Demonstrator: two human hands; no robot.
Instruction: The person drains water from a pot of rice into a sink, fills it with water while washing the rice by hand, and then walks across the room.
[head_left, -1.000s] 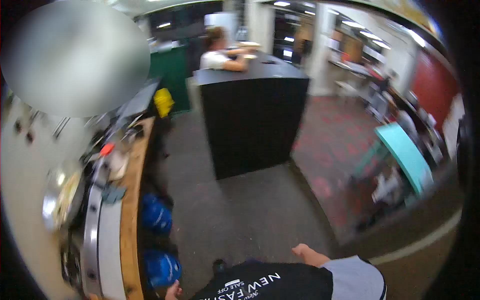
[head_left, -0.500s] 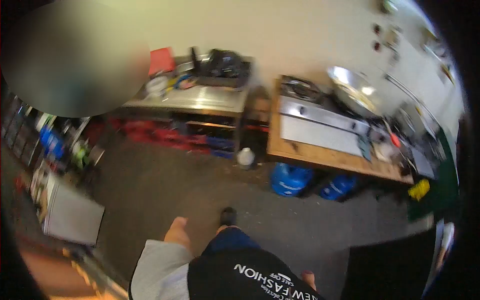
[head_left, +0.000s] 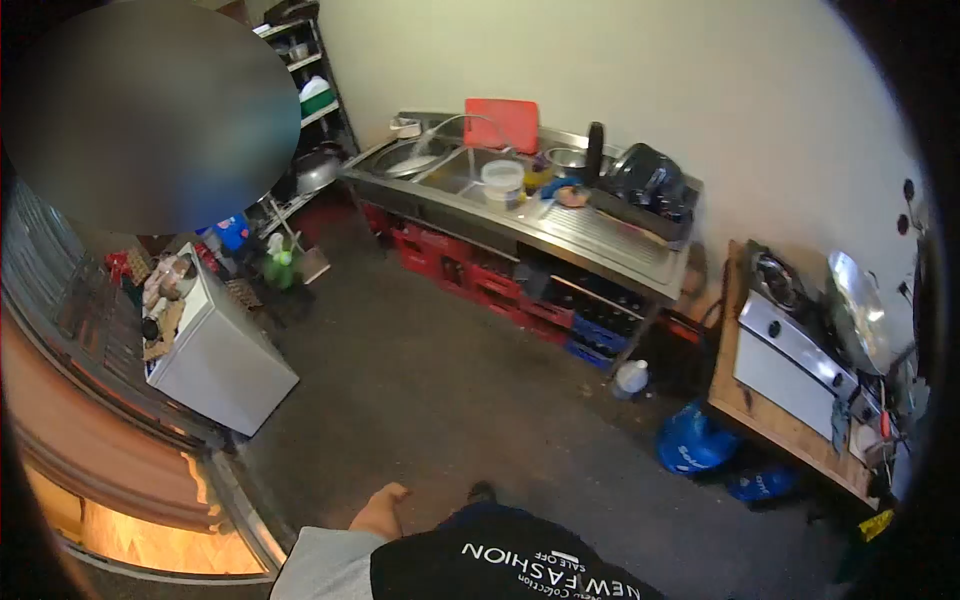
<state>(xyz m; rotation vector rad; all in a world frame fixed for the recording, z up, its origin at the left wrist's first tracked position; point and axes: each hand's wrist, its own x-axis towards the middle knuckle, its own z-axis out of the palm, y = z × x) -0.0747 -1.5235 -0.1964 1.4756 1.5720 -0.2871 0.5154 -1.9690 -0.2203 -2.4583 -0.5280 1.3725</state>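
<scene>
My left hand [head_left: 385, 503] hangs low beside my body, over the dark floor, apart from every object. It is small in view and how its fingers are bent cannot be made out; nothing visible sticks out of it. My right hand is out of sight. Ahead stands a steel sink unit [head_left: 470, 207] with a red cutting board [head_left: 502, 124] leaning at its back. On it are a white plastic tub [head_left: 502, 178], a metal bowl [head_left: 566, 162] and black cookware [head_left: 648, 176] at the right end.
To the right, a wooden table [head_left: 735, 385] carries a gas stove [head_left: 790, 325] and a large wok [head_left: 855, 310]. Blue gas cylinders [head_left: 695, 440] stand beneath. Red crates [head_left: 432, 258] and a plastic jug [head_left: 630, 378] are near the sink. A white cabinet [head_left: 235, 350] stands left.
My view has turned left: the sink unit and stove table now sit further right, and shelving shows at the back left. My right hand, glimpsed earlier at the lower edge, has left view.
</scene>
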